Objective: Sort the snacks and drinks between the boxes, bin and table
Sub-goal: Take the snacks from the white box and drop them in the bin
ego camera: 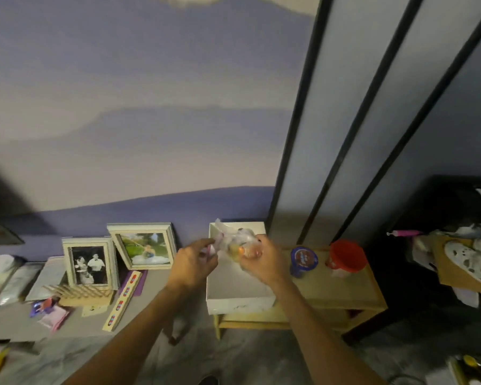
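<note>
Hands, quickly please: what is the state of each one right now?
Left hand: pinches one end of the clear plastic bag.
Right hand: grips the other end of the same bag.

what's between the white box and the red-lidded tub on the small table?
A blue-lidded cup stands between the white box and the red-lidded tub on the wooden table. The head view shows this.

Photo frame (90, 263), wooden rack (82, 295), purple wall (150, 107)

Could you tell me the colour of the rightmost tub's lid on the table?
The lid is red, clearest in the head view.
</note>
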The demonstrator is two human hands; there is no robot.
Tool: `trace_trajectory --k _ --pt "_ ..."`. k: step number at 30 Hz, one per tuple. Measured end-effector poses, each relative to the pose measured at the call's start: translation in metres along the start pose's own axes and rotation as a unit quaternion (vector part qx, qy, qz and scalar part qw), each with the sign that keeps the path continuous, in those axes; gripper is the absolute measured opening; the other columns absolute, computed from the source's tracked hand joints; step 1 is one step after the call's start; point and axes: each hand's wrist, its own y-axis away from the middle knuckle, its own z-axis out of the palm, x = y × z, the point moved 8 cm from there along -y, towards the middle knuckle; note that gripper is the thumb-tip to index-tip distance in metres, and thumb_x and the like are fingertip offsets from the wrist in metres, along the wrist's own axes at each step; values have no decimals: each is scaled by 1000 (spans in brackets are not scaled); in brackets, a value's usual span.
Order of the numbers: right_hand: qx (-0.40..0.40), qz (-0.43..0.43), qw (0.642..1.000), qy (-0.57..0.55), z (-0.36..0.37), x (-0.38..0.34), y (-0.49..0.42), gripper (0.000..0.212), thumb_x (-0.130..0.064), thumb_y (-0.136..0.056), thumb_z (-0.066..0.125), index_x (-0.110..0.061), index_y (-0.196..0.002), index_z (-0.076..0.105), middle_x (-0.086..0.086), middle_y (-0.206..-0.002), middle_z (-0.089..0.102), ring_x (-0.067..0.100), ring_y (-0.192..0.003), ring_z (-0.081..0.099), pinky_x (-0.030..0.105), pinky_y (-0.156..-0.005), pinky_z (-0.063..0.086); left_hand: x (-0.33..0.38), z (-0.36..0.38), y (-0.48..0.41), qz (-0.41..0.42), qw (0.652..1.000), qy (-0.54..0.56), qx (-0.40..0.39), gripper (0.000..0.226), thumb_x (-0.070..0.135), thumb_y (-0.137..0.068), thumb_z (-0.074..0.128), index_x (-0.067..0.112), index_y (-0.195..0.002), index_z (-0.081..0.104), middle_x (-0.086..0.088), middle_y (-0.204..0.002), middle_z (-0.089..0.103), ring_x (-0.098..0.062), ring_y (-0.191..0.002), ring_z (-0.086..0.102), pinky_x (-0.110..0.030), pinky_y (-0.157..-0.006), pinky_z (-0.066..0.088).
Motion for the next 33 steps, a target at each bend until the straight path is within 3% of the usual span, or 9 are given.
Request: trace_trajectory --k 2,6,11,16,20,24,26,29,33 --pt "16 -19 1000 -11 -15 -25 16 74 -79 -60 77 -34 -119 66 -12 -102 68 6 -84 67 23 -65 55 14 -27 25 8 1000 19 23 30 37 -98 74 43 -126 63 15 -103 67 6 -86 65 -9 -61 54" --pt "27 -67 996 -43 -31 -75 48 80 -90 -61 75 -37 -121 67 -14 -100 70 6 -86 70 31 -68 63 25 -87 73 17 996 30 84 29 39 -100 69 32 -128 69 6 -107 75 -7 -90 75 -27 -68 65" --pt "-4 -103 992 -75 -7 -138 97 61 -66 -72 90 -34 -119 67 -14 -107 69 11 -94 70 19 -71 57 10 -156 142 -5 989 15 147 40 39 -97 74 28 -134 67 8 -114 71 -6 -94 70 -8 -59 53" --pt "-72 -155 981 -91 110 -248 201 67 -53 -76 93 -31 -131 63 -3 -123 64 14 -104 64 17 -74 51 -96 -265 268 -89 976 30 198 46 41 -93 78 29 -135 66 9 -109 71 -11 -90 73 -21 -67 61" --pt "-72 -138 983 -93 107 -244 201 66 -49 -80 92 -26 -134 64 -10 -114 56 15 -106 62 16 -77 49 -101 -263 271 -83 975 24 202 47 38 -90 81 28 -134 69 9 -111 73 -9 -95 74 -30 -76 66" --pt "-82 -156 979 -101 126 -261 232 56 -42 -81 93 -25 -128 67 -28 -98 45 13 -102 58 15 -73 44 -130 -276 298 -81 976 28 201 43 37 -92 79 31 -133 69 9 -118 72 1 -94 70 -14 -61 58" --pt "-93 -154 979 -95 163 -274 266 57 -44 -79 94 -27 -126 68 -25 -98 48 13 -101 59 20 -74 46 -166 -290 329 -96 976 30 194 41 36 -93 79 30 -132 69 8 -116 72 1 -93 70 -16 -59 59" --pt "-118 -122 983 -72 213 -269 307 54 -47 -79 92 -34 -124 65 -17 -102 51 5 -89 54 9 -64 36 -221 -282 367 -132 976 24 169 41 33 -91 80 30 -131 70 11 -110 72 -5 -92 73 -22 -68 63" --pt "-150 -82 983 -66 284 -238 349 57 -63 -67 87 -37 -112 63 -12 -106 54 14 -97 63 27 -76 56 -284 -251 409 -177 972 52 144 38 32 -87 81 30 -124 73 11 -98 76 2 -82 74 -20 -66 62"
